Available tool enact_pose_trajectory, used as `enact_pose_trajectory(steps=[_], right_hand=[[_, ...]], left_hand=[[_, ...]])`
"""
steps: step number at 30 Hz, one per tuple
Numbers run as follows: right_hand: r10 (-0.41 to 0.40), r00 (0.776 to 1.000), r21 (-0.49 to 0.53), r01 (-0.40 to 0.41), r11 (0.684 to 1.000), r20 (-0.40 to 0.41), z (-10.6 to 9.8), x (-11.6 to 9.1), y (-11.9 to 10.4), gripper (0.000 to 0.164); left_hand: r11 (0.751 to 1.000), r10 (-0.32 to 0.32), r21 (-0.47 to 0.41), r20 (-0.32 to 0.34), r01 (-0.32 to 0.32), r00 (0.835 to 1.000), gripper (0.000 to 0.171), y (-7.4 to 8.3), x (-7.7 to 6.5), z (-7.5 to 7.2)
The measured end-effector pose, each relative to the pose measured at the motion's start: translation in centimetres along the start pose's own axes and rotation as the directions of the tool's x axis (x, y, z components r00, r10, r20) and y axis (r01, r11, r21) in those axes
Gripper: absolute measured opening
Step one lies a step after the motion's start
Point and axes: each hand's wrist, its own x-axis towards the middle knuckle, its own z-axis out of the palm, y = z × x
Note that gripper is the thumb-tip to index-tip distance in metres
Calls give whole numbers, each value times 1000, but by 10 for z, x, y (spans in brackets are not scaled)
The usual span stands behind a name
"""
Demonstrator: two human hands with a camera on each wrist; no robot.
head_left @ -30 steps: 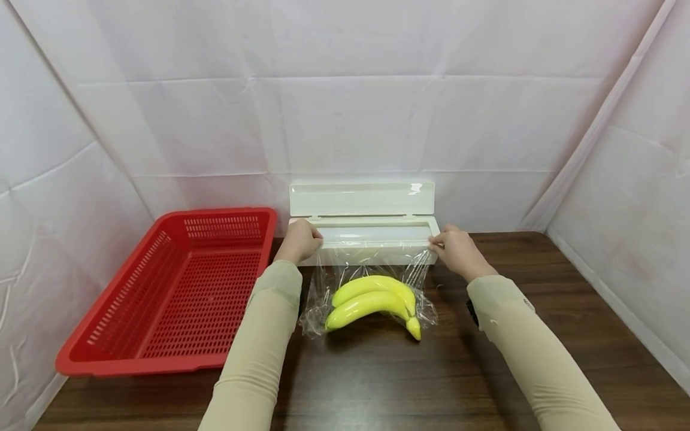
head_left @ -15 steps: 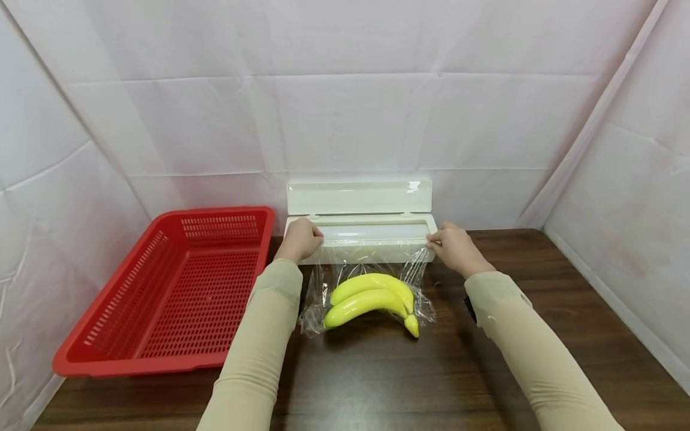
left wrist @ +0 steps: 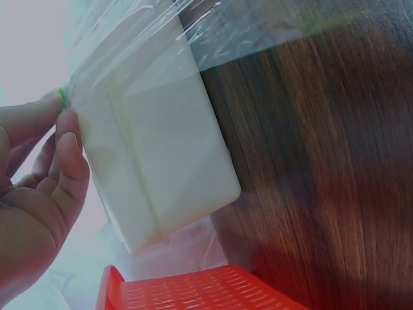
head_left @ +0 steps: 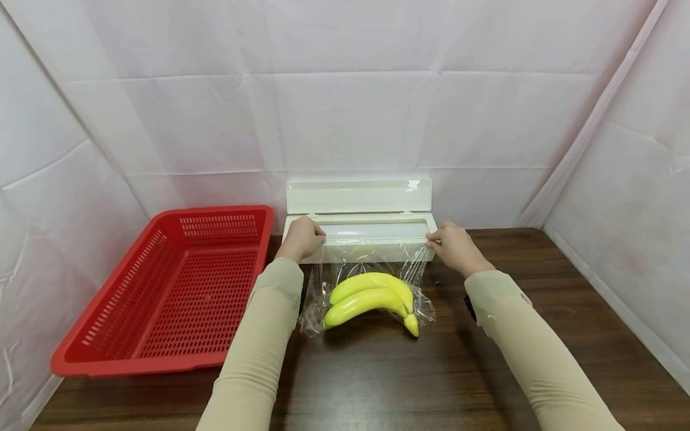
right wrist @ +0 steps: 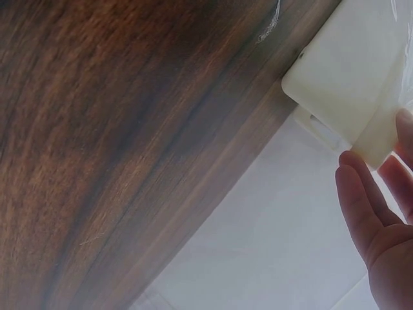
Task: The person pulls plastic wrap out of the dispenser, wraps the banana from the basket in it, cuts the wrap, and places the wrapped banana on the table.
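A white plastic wrap dispenser box (head_left: 366, 254) stands at the back with its lid raised and a roll of film inside. Clear plastic wrap (head_left: 318, 311) runs from its front down over two joined yellow bananas (head_left: 372, 299) on the table. At the box's left front corner, my left hand (head_left: 303, 238) pinches the wrap's edge between thumb and fingers. A small green bit (left wrist: 63, 98) shows at those fingertips in the left wrist view. My right hand (head_left: 454, 245) pinches the film at the box's right front corner, its other fingers partly spread in the right wrist view.
A red perforated plastic basket (head_left: 210, 305) sits left of the left forearm, close to the box. White cloth walls (head_left: 345, 120) enclose the dark wooden table (head_left: 388, 383) at the back and both sides.
My left fingertips have shifted slightly rightward along the box's front edge. Right hand, bananas and box keep their places, while the head view has drifted a little.
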Motion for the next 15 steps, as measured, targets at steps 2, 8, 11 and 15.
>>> enact_pose_trajectory(steps=[2, 8, 11, 15], right_hand=[[1, 1000, -1, -1, 1000, 2, 0, 0, 0, 31], [-13, 1000, -19, 13, 1000, -12, -1, -1, -1, 32], [-19, 1000, -24, 19, 1000, -16, -2, -1, -1, 31], [-27, 999, -24, 27, 999, -24, -2, 0, 0, 31]], left_hand=[[1000, -5, -1, 7, 5, 1000, 21, 0, 0, 0], [1000, 5, 5, 14, -5, 1000, 21, 1, 0, 1], [1000, 16, 10, 13, -16, 1000, 22, 2, 1, 2], [999, 23, 25, 10, -24, 1000, 21, 4, 3, 3]])
